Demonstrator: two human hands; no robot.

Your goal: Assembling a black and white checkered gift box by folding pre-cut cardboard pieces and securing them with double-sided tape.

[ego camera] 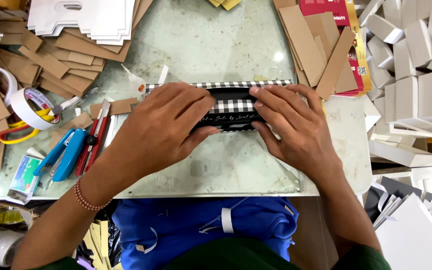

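A single head-worn camera looks almost straight down from just above and behind the left hand (163, 125) and right hand (296, 127), close in. Both hands sit mid-frame; the glass-topped worktable (216, 45) runs away beyond the fingertips, and the forearms enter from the bottom edge.

We see box (233, 106) at table (211, 45) centre, our left hand (163, 130) and right hand (296, 127) pressed on it, side by side. Left of box: utility knife (96, 135), then stapler (63, 152), then tape roll (31, 107) lying over scissors (21, 132). Cardboard strips (51, 60) behind those, far left. Cardboard pieces (316, 45) behind right hand. Stacked folded boxes (416, 65) far right, off table edge. Cloth (201, 230) below table's near edge.
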